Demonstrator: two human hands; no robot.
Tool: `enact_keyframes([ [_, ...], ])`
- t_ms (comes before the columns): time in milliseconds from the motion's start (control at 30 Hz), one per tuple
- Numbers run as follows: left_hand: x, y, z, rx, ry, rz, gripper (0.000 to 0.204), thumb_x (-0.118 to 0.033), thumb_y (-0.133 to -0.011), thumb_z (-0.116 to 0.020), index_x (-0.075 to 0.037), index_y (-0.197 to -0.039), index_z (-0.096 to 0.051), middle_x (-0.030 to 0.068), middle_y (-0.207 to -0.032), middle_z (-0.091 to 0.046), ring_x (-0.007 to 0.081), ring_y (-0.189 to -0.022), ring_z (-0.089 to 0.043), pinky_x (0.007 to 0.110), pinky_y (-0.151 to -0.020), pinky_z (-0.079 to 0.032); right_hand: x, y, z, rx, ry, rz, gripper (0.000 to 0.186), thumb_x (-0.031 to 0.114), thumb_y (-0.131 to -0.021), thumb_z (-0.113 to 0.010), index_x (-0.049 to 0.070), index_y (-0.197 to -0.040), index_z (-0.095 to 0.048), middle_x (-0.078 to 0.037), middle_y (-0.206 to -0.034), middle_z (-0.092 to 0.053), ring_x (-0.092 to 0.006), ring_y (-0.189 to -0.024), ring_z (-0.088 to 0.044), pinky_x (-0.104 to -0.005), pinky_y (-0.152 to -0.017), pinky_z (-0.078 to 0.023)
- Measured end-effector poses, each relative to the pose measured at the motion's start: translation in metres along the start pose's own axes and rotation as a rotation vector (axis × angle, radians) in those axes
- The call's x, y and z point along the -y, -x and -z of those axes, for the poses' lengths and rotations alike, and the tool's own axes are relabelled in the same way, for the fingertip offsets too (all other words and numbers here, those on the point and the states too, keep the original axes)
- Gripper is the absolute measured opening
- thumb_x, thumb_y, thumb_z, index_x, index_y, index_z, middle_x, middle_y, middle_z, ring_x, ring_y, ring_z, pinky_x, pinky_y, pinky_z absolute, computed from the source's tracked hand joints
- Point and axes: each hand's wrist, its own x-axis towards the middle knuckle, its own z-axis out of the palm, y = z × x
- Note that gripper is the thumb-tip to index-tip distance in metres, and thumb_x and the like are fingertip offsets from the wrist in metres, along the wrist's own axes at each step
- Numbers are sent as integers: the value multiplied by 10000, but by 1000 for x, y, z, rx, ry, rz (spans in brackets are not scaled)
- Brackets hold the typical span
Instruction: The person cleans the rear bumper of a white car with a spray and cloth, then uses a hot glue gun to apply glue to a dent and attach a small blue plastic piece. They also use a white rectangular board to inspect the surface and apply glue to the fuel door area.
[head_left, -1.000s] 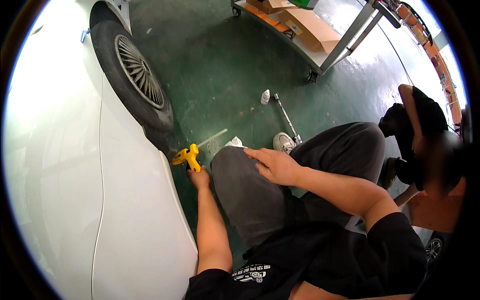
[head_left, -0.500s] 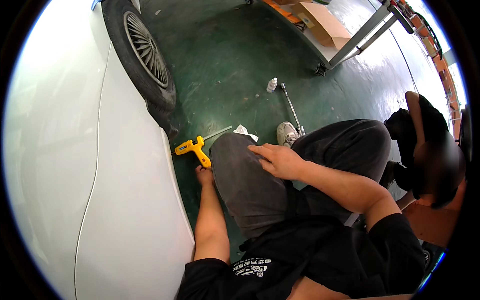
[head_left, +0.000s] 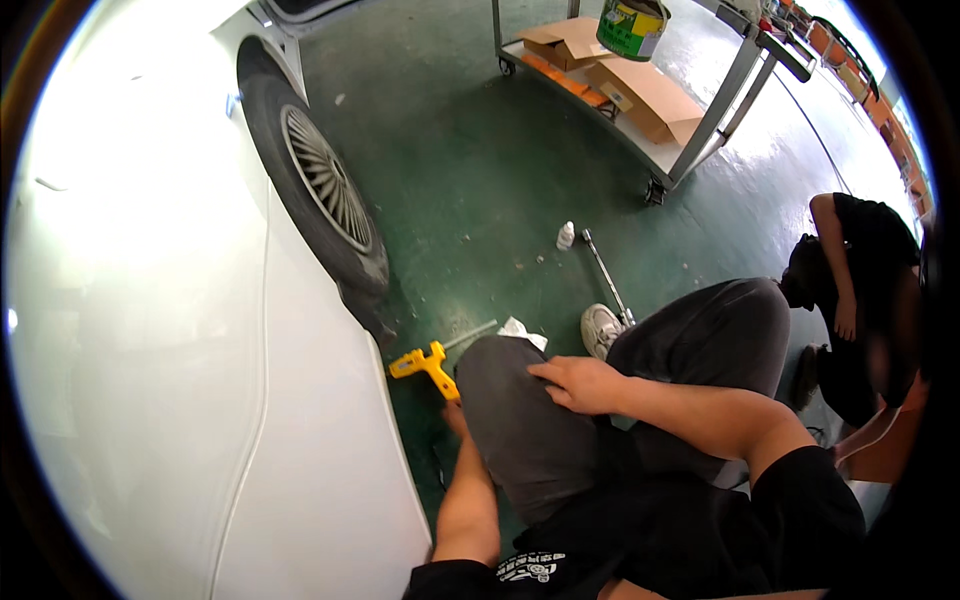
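Nearer the person than the wheel (head_left: 328, 178) of the white car (head_left: 200, 350), a yellow glue gun (head_left: 428, 368) is pointing its nozzle toward the car's lower edge; whether the tip is touching, I cannot tell. A pale glue stick (head_left: 472, 334) is jutting from its back end. The left hand (head_left: 454, 416) is holding the gun low on the handle, its fingers closing around it, though the left knee (head_left: 503, 380) is hiding much of that grip. The right hand (head_left: 585, 384) is resting on the same leg, farther right of the wheel, its fingers lying loosely extended; the palm is facing down, so its underside is staying out of sight.

Right of the wheel and slightly nearer the person, a crumpled white tissue (head_left: 522, 331) is showing only partly past the knee. A shoe (head_left: 601, 330), a metal bar (head_left: 606, 272) and a small white bottle (head_left: 566, 236) are sitting farther right of the wheel. Beyond them, a cart (head_left: 655, 150) is carrying cardboard boxes (head_left: 652, 95), while the upper edge is cutting off a green-and-yellow bucket (head_left: 630, 38). Far right of the wheel, another person (head_left: 862, 280) is blurring into the dark rim.
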Motion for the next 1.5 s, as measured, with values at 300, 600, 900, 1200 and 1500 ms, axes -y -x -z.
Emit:
enact_keyframes([
  [300,-76,-35,64,69,651,277,197,-177,-953,-684,16,-987,-674,107,-913,-705,213,-853,-664,361,-783,-525,-15,5,17,109,112,104,478,246,-946,-592,122,-1407,-558,-137,-1230,-631,-325,-1136,-646,-446,-919,-550],
  [600,-246,-21,141,43,727,-185,160,-134,-982,-663,-10,-1081,-653,39,-959,-674,143,-899,-632,290,-826,-506,-28,-13,180,-211,147,114,421,254,-938,-612,73,-1318,-624,-162,-1223,-667,-350,-1139,-645,-437,-980,-522],
  [900,-265,-7,137,123,396,-385,223,-210,-957,-674,11,-980,-697,156,-988,-708,277,-893,-682,378,-823,-532,-18,-21,195,-115,86,-61,402,226,-913,-642,43,-1271,-651,-184,-1136,-693,-364,-1080,-651,-450,-946,-516],
  [1200,-269,-6,139,88,417,-373,206,-223,-931,-674,-22,-967,-705,155,-951,-707,347,-932,-672,437,-843,-528,-3,-31,177,13,150,-47,416,242,-920,-666,35,-1280,-640,-181,-1176,-681,-364,-1083,-650,-440,-950,-515],
  [1500,-268,-5,140,46,282,-432,237,-232,-936,-680,0,-980,-702,173,-957,-708,354,-900,-682,441,-811,-533,-6,-48,169,-36,130,36,467,229,-920,-688,41,-1340,-612,-197,-1212,-667,-351,-1049,-674,-426,-936,-530],
])
